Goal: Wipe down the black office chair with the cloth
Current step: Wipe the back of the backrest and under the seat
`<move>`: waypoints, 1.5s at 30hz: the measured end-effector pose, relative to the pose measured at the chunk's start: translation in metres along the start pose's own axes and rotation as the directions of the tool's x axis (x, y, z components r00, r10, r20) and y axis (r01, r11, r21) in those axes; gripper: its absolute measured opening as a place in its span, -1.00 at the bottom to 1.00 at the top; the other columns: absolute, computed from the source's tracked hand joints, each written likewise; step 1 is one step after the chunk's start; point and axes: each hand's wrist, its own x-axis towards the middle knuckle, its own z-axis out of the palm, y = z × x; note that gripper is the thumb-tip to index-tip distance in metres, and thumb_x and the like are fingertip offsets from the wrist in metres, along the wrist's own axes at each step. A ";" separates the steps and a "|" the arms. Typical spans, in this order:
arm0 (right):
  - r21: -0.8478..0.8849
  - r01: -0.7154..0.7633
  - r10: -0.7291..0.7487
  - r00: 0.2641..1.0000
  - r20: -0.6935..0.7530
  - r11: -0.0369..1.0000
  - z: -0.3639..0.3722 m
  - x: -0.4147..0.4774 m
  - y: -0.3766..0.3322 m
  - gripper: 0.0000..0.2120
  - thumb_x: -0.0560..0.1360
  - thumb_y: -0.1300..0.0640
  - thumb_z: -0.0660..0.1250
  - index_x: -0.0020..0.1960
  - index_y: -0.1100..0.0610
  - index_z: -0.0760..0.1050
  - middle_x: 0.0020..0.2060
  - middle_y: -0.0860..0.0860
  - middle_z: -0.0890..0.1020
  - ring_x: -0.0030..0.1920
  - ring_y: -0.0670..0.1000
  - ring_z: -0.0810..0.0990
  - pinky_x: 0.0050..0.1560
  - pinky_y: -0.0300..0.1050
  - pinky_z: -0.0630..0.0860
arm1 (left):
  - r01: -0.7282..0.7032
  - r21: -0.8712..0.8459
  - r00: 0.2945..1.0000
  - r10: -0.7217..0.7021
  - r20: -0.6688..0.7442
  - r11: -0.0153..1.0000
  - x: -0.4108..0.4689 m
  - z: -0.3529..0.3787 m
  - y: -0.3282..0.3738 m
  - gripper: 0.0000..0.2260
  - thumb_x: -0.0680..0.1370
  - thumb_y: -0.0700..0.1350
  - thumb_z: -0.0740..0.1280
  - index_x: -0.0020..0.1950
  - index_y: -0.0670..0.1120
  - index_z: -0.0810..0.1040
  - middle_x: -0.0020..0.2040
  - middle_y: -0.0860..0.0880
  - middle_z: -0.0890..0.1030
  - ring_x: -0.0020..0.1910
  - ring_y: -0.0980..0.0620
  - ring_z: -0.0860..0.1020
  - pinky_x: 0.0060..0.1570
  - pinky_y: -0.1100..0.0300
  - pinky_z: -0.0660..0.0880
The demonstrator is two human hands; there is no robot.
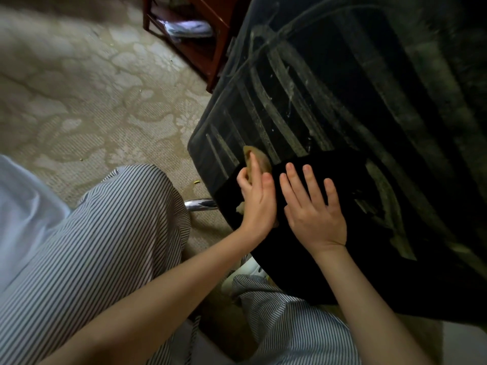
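My left hand (257, 200): fingers curled round the tan cloth (261, 157), pressing it to the black office chair (329, 96). My right hand (315, 210): fingers spread, flat on the chair. Ribs dusty.

Chair and cloth largely out of sight

The cloth (259, 157) shows only as a tan edge at the far side of the left hand (257, 201) and a scrap at its near side; the hand covers the rest. The black office chair (342, 101) runs off the top and right edges, its far part blurred. A chrome leg (201, 204) vanishes behind it. The red wooden shelf (210, 48) is cut by the top edge, and the pale bundle (188, 29) on it is too blurred to identify.
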 end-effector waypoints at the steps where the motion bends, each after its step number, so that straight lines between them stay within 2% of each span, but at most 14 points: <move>1: 0.039 -0.009 0.009 1.000 -0.021 0.999 0.000 0.001 0.000 -0.58 0.58 0.05 0.05 0.41 0.12 0.30 0.41 0.04 0.36 0.40 0.08 0.24 0.45 0.10 -0.08 | -0.047 0.008 0.998 0.047 0.036 0.999 -0.001 0.000 0.006 -0.53 0.61 0.06 -0.01 0.47 0.16 -0.13 0.42 -0.05 0.02 0.41 0.00 0.16 0.41 0.14 0.10; 5: 0.303 -0.042 0.074 0.993 -0.094 0.952 -0.003 0.003 0.002 -0.64 0.55 0.10 0.13 0.28 0.23 0.38 0.23 0.10 0.56 0.33 0.05 0.36 0.42 0.00 0.08 | -0.230 0.049 0.964 0.221 0.147 0.972 -0.003 -0.003 0.021 -0.56 0.56 0.04 0.02 0.39 0.22 -0.07 0.33 0.00 0.07 0.36 0.08 0.17 0.41 0.25 0.09; 7: 0.436 -0.120 0.179 0.979 -0.097 0.892 -0.009 0.005 0.003 -0.66 0.54 0.11 0.13 0.24 0.27 0.39 0.17 0.16 0.60 0.29 0.06 0.40 0.41 -0.05 0.13 | -0.341 0.059 0.929 0.328 0.170 0.938 -0.002 -0.005 0.029 -0.57 0.58 -0.03 0.08 0.41 0.17 0.01 0.29 0.01 0.11 0.31 0.12 0.19 0.37 0.32 0.09; 9: 0.547 -0.221 0.310 0.948 -0.074 0.807 -0.017 0.009 0.003 -0.67 0.55 0.11 0.12 0.21 0.29 0.39 0.14 0.21 0.59 0.27 0.09 0.42 0.40 -0.09 0.15 | -0.464 0.057 0.874 0.446 0.193 0.884 -0.001 -0.005 0.040 -0.59 0.60 -0.08 0.12 0.42 0.10 0.10 0.26 0.00 0.15 0.28 0.11 0.22 0.37 0.28 0.15; 12: 0.663 -0.304 0.438 0.898 -0.040 0.684 -0.032 0.015 0.006 -0.68 0.60 0.10 0.07 0.20 0.30 0.38 0.17 0.27 0.54 0.28 0.12 0.41 0.42 -0.09 0.11 | -0.597 0.073 0.799 0.584 0.146 0.799 -0.001 -0.002 0.063 -0.58 0.59 -0.12 0.15 0.45 -0.05 0.23 0.22 -0.02 0.23 0.21 0.08 0.30 0.29 0.19 0.29; 15: 0.661 -0.291 0.442 0.895 -0.069 0.691 -0.045 0.022 0.015 -0.73 0.60 0.17 0.04 0.13 0.27 0.43 0.18 0.24 0.55 0.29 0.15 0.41 0.42 -0.03 0.12 | -0.630 0.077 0.777 0.629 0.042 0.773 0.001 -0.004 0.073 -0.61 0.57 -0.15 0.18 0.41 -0.14 0.34 0.20 -0.07 0.28 0.19 0.07 0.33 0.27 0.19 0.31; 19: 0.598 -0.263 0.390 0.916 -0.091 0.757 -0.053 0.031 0.027 -0.70 0.58 0.20 0.03 0.06 0.26 0.52 0.18 0.19 0.57 0.29 0.14 0.40 0.39 0.00 0.17 | -0.552 0.067 0.833 0.553 0.013 0.831 0.007 -0.004 0.065 -0.63 0.54 -0.06 0.16 0.36 0.03 0.32 0.23 -0.01 0.27 0.26 0.00 0.32 0.33 0.08 0.29; 22: 0.582 -0.250 0.371 0.924 -0.095 0.774 -0.046 0.036 0.030 -0.75 0.55 0.24 0.08 0.06 0.25 0.51 0.16 0.19 0.59 0.29 0.14 0.40 0.38 -0.01 0.17 | -0.449 0.006 0.893 0.449 -0.021 0.894 0.007 0.005 0.063 -0.66 0.51 0.05 0.11 0.29 0.15 0.26 0.21 0.03 0.24 0.25 0.07 0.25 0.28 0.46 0.10; 24: 0.584 -0.260 0.380 0.920 -0.090 0.769 -0.041 0.039 0.029 -0.77 0.50 0.27 0.12 0.03 0.27 0.53 0.14 0.20 0.60 0.28 0.14 0.41 0.39 -0.03 0.17 | -0.424 -0.012 0.906 0.423 -0.032 0.906 0.009 0.010 0.062 -0.67 0.50 0.11 0.09 0.26 0.19 0.24 0.18 0.08 0.21 0.22 0.12 0.21 0.20 0.59 0.05; 30: 0.490 -0.196 0.318 0.931 -0.179 0.849 -0.027 0.037 0.029 -0.76 0.53 0.24 0.10 0.05 0.24 0.52 0.08 0.14 0.64 0.24 0.12 0.47 0.33 -0.01 0.25 | -0.425 0.082 0.901 0.430 -0.061 0.901 0.019 0.015 0.047 -0.62 0.51 0.11 0.10 0.33 0.21 0.17 0.18 0.09 0.17 0.18 0.29 0.16 0.21 0.44 0.09; 34: 0.376 -0.126 0.197 0.968 -0.156 0.918 -0.023 0.035 0.027 -0.73 0.58 0.15 0.07 0.18 0.14 0.47 0.18 0.07 0.60 0.28 0.13 0.42 0.32 0.00 0.21 | -0.382 0.147 0.902 0.403 -0.155 0.912 0.029 0.011 0.027 -0.59 0.54 0.05 0.10 0.37 0.18 0.10 0.19 0.02 0.18 0.20 0.10 0.19 0.23 0.36 0.11; 37: 0.252 -0.102 0.132 0.986 -0.105 0.962 -0.019 0.035 0.025 -0.66 0.58 0.11 0.06 0.27 0.11 0.45 0.27 0.04 0.54 0.32 0.11 0.36 0.33 0.02 0.17 | -0.279 0.161 0.917 0.312 -0.248 0.947 0.038 0.005 0.009 -0.56 0.55 -0.06 0.14 0.42 0.08 0.15 0.19 -0.02 0.21 0.21 0.07 0.19 0.24 0.28 0.12; 41: 0.221 -0.105 0.130 0.986 -0.102 0.970 -0.017 0.036 0.024 -0.68 0.57 0.11 0.09 0.22 0.10 0.52 0.27 0.03 0.54 0.33 0.11 0.35 0.35 0.02 0.10 | -0.136 0.177 0.930 0.187 -0.317 0.975 0.051 -0.007 -0.021 -0.52 0.55 -0.03 0.10 0.48 -0.04 0.22 0.18 -0.02 0.22 0.18 0.10 0.18 0.21 0.29 0.12; 45: 0.208 -0.103 0.122 0.989 -0.084 0.973 -0.017 0.039 0.021 -0.68 0.57 0.11 0.09 0.17 0.09 0.57 0.25 0.02 0.56 0.33 0.11 0.34 0.36 0.02 0.08 | 0.027 0.155 0.926 0.034 -0.377 0.988 0.067 -0.021 -0.057 -0.57 0.62 -0.09 0.12 0.50 -0.06 0.19 0.27 -0.18 0.26 0.25 -0.07 0.25 0.21 0.31 0.09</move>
